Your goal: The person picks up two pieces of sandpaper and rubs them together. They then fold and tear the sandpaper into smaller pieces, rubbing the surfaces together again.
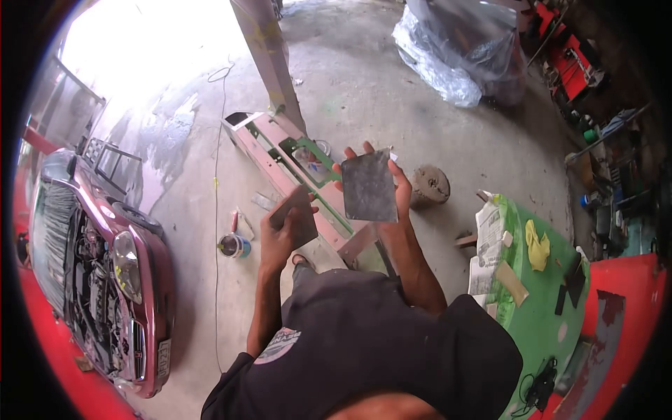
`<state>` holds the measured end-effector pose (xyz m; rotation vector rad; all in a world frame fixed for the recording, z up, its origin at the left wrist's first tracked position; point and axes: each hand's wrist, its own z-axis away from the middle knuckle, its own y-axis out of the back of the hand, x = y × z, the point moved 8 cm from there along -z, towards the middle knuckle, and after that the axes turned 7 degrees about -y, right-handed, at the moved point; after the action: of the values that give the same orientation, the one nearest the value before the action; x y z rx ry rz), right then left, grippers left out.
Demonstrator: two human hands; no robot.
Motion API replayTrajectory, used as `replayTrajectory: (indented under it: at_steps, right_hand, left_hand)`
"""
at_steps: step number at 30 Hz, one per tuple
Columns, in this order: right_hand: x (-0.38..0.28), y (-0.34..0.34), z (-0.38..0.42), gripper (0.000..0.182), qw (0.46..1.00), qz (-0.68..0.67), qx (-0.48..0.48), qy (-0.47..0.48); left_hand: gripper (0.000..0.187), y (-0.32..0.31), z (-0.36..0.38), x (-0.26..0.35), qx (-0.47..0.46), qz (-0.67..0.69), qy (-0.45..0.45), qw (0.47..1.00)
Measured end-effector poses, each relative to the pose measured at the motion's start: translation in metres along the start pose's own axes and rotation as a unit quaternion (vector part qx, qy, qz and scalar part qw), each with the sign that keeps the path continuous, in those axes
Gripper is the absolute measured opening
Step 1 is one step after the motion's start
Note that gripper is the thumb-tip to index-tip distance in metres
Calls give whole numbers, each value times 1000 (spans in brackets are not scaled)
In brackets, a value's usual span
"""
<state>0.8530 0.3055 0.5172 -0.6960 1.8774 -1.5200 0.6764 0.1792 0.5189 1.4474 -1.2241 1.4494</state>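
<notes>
My left hand [278,241] is closed on a flat brown piece [299,222], thumb across its near face. In my right hand [401,190] is a dark grey square sheet [369,187], its broad face turned toward me; the fingers reach behind it and show past its upper edge. The two pieces are held apart, side by side. Beneath them in this view runs a long pinkish frame-like part [280,157] with green patches and openings. A small round container [322,148] shows just beyond the grey sheet.
On the floor at left stands an open can [234,245] near a cable [216,294]. A car [133,280] with its engine exposed is further left. At right, a green panel [535,308] bears newspaper, a yellow cloth [537,245] and dark strips. A round block [430,185] sits on the concrete.
</notes>
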Motion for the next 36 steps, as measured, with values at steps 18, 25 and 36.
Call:
replayTrajectory:
  at_steps: [18,25,36]
  right_hand:
    - [32,58,-19,58,992,94,81,16]
    - [45,88,-14,54,995,41,89,-26]
    - [30,95,-12,58,971,149,186,-36]
  left_hand:
    - [69,-107,35,42,-246,-372,-251,859]
    - [59,-111,35,48,-209,-397,-277,850]
    - [60,-119,45,54,-274,-354,-247,859]
